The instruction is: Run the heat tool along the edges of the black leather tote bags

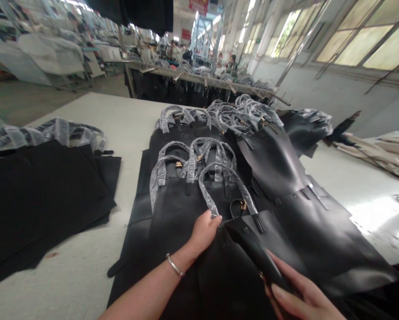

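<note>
My left hand (pixel 206 231), with a silver bangle on the wrist, is closed with thumb and fingers on a plastic-wrapped bag handle (pixel 204 189), where it meets a black leather panel (pixel 232 266). Lower right, my right hand (pixel 296 284) is closed around a long, dark, smooth leather-like piece (pixel 255 251). A small gold glint shows on that piece near the fingers; its lower end is hidden. Just beyond my left hand is a short strap with a gold buckle (pixel 243 204). More black bag panels (pixel 172 204) with wrapped handles lie beneath and behind.
On the left of the pale table (pixel 129 106) lies a stack of black panels (pixel 46 191) with wrapped handles. More bag pieces (pixel 272 155) are piled at the right. A metal rail rack (pixel 199 80) holding dark pieces stands behind. Cream cloth (pixel 382 151) lies far right.
</note>
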`<action>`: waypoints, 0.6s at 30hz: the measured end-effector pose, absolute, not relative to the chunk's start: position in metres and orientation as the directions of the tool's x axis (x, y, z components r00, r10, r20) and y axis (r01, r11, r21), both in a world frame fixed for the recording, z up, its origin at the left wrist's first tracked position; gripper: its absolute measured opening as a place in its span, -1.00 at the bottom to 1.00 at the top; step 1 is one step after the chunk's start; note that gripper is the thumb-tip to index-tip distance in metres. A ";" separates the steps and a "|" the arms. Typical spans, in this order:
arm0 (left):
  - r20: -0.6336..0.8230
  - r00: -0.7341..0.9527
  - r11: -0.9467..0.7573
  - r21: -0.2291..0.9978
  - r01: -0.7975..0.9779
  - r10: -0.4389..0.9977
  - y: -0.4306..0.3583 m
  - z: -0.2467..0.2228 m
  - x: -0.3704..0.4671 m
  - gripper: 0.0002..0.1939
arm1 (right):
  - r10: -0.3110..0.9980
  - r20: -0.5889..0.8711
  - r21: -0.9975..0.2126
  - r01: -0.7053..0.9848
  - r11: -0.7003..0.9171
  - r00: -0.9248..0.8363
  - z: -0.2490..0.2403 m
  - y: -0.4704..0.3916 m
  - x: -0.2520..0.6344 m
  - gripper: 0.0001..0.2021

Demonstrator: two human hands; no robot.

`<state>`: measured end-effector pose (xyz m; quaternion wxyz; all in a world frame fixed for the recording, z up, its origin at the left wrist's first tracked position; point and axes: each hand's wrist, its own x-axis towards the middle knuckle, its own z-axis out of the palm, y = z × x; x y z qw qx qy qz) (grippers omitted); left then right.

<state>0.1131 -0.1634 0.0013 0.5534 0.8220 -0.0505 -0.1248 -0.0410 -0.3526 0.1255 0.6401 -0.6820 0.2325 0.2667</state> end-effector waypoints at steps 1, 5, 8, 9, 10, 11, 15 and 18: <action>-0.148 0.964 -0.398 0.916 0.049 -0.223 -0.163 0.003 0.113 -0.75 | 0.042 -0.658 -0.753 -0.655 -0.063 0.752 0.126 -0.354 -0.040 -0.16; -0.134 0.963 -0.536 0.844 -0.013 -0.236 -0.162 0.015 0.109 -0.79 | 0.096 -0.670 -0.741 -0.670 -0.038 0.736 0.122 -0.355 -0.041 -0.20; -0.142 0.954 -0.770 0.627 -0.119 -0.263 -0.161 0.027 0.104 -0.75 | -0.012 -0.678 -0.735 -0.678 -0.032 0.735 0.123 -0.355 -0.040 -0.14; -0.147 0.950 -0.815 0.560 -0.148 -0.274 -0.161 0.030 0.103 -0.73 | -0.028 -0.681 -0.731 -0.681 -0.035 0.732 0.125 -0.357 -0.039 -0.13; -0.152 0.946 -0.836 0.522 -0.170 -0.287 -0.161 0.032 0.101 -0.71 | -0.031 -0.683 -0.729 -0.684 -0.036 0.730 0.126 -0.359 -0.039 -0.14; -0.151 0.941 -0.844 0.500 -0.193 -0.304 -0.161 0.033 0.101 -0.69 | -0.024 -0.685 -0.727 -0.686 -0.034 0.728 0.127 -0.362 -0.039 -0.17; -0.132 0.916 -0.836 0.474 -0.277 -0.379 -0.162 0.033 0.099 -0.75 | 0.007 -0.692 -0.721 -0.692 0.042 0.722 0.123 -0.368 -0.038 -0.22; -0.118 0.909 -0.827 0.473 -0.302 -0.400 -0.164 0.032 0.099 -0.81 | -0.041 -0.716 -0.698 -0.711 0.086 0.697 0.120 -0.367 -0.035 -0.20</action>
